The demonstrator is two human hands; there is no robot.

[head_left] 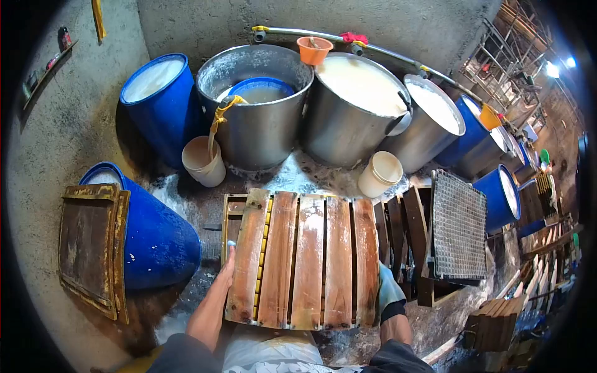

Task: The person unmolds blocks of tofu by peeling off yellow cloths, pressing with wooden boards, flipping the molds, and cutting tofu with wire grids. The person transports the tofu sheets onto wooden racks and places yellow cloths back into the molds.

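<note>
A slatted wooden crate (308, 261) with reddish-brown boards is held in front of my body. My left hand (227, 273) presses against its left side, with something light blue on a fingertip. On the right side, my right hand (390, 289), in a light blue covering, grips the crate's edge; its fingers are partly hidden. Yellow shows through a gap between the left boards. Just right of the crate stand more dark wooden crates (415, 233), with a grey mesh tray (460, 227) leaning on them.
Large steel drums (258, 118) and blue barrels (158, 233) holding whitish contents stand around the back and left. White buckets (380, 174) sit before the drums. A dark framed panel (90, 252) leans at the left. An orange bowl (314, 51) rests on drum rims.
</note>
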